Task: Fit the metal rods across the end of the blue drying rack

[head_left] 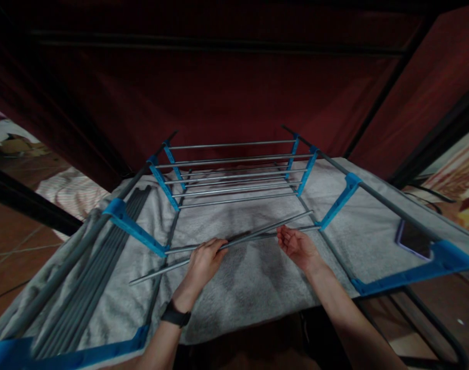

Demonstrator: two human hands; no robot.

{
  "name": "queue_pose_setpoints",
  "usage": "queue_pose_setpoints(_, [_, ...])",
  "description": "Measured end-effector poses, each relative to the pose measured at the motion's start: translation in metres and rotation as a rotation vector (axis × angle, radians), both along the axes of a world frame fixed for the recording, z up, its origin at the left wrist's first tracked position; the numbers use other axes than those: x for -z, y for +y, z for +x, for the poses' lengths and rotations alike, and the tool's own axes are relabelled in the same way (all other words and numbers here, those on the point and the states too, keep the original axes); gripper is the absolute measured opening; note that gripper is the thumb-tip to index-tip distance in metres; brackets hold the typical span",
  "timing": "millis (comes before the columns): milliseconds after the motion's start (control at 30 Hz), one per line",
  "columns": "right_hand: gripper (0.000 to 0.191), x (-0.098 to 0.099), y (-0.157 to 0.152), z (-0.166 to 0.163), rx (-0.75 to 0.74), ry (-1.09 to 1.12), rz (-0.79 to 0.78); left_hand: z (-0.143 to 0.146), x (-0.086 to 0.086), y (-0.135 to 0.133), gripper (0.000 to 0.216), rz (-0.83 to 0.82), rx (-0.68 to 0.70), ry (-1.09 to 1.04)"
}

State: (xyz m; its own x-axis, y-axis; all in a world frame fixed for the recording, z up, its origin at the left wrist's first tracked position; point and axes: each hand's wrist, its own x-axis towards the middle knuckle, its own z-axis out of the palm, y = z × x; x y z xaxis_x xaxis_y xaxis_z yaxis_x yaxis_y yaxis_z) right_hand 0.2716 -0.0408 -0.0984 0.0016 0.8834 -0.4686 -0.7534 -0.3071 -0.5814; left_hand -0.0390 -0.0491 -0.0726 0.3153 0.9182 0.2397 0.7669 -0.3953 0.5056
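My left hand (204, 262) is closed around a loose grey metal rod (257, 232) that slants from lower left up to the right. My right hand (296, 245) is open, palm up, just under the same rod and next to a second rod (234, 241) seated between two blue plastic brackets (142, 232). Both hands hover over a grey fabric shelf (253, 277) inside a dark red fabric wardrobe frame. A black watch is on my left wrist.
Several fitted grey rods (234, 177) form a rack at the back between blue side pieces. A bundle of spare rods (99, 267) lies at the left. A phone (414, 239) rests on the fabric at right. Tiled floor shows at left.
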Motion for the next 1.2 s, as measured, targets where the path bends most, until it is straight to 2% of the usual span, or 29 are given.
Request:
queue_pose_setpoints(200, [0.021, 0.003, 0.003, 0.006, 0.089, -0.025, -0.022, -0.008, 0.001, 0.002, 0.026, -0.017, 0.036, -0.013])
queue_pose_setpoints(433, [0.022, -0.001, 0.006, 0.013, 0.074, -0.040, 0.000, -0.009, 0.000, 0.003, 0.027, -0.059, 0.040, -0.004])
queue_pose_setpoints(733, [0.021, 0.001, 0.005, 0.018, 0.155, -0.055, -0.040, -0.013, 0.008, 0.003, 0.029, -0.063, 0.073, 0.089])
queue_pose_setpoints(1033, [0.022, -0.003, 0.005, 0.020, 0.156, -0.063, -0.091, -0.008, 0.001, 0.000, 0.026, -0.097, 0.085, 0.107])
queue_pose_setpoints(1200, [0.022, -0.008, 0.005, 0.018, 0.165, -0.079, -0.135, -0.005, 0.002, 0.001, 0.030, -0.128, 0.080, 0.261])
